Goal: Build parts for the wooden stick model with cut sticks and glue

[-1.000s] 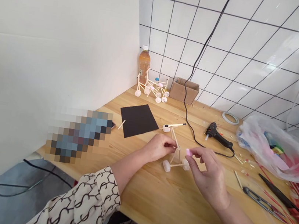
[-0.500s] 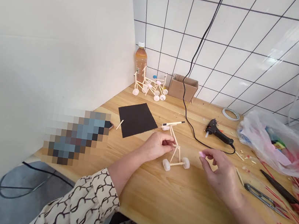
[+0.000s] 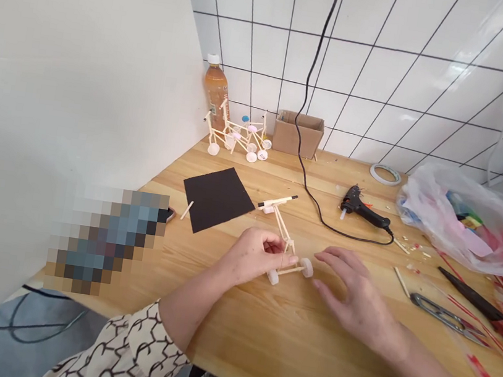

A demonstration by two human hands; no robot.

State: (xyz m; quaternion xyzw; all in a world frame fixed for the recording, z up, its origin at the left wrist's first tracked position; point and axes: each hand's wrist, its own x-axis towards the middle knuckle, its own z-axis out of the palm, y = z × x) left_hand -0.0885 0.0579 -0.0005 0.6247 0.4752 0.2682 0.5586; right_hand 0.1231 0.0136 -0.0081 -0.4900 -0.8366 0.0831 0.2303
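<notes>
A small model tricycle [image 3: 280, 221] built of thin wooden sticks stands on the table, with pale round wheels and a black-tipped handlebar stick. My left hand [image 3: 256, 255] is closed on the rear of its frame, thumb stretched over the sticks and the other fingers curled behind. Just right of the rear wheel [image 3: 306, 267], my right hand [image 3: 353, 293] is open, thumb and fingers apart, with nothing seen between them. Where the pink piece from before lies now, I cannot tell. Several similar stick tricycles [image 3: 240, 134] are grouped at the back.
Behind lie black paper [image 3: 217, 199] and a cardboard box [image 3: 298, 136]; a drink bottle [image 3: 217, 90] stands by the wall. At right are a glue gun [image 3: 365, 209] with its cord, a tape roll [image 3: 385, 175], a plastic bag [image 3: 471, 225], snips [image 3: 446, 317] and scissors [image 3: 470, 294].
The pink piece no longer shows in my right fingers, which have spread and come nearer the rear wheel. My left thumb has moved over the tricycle's rear. The view has shifted slightly.
</notes>
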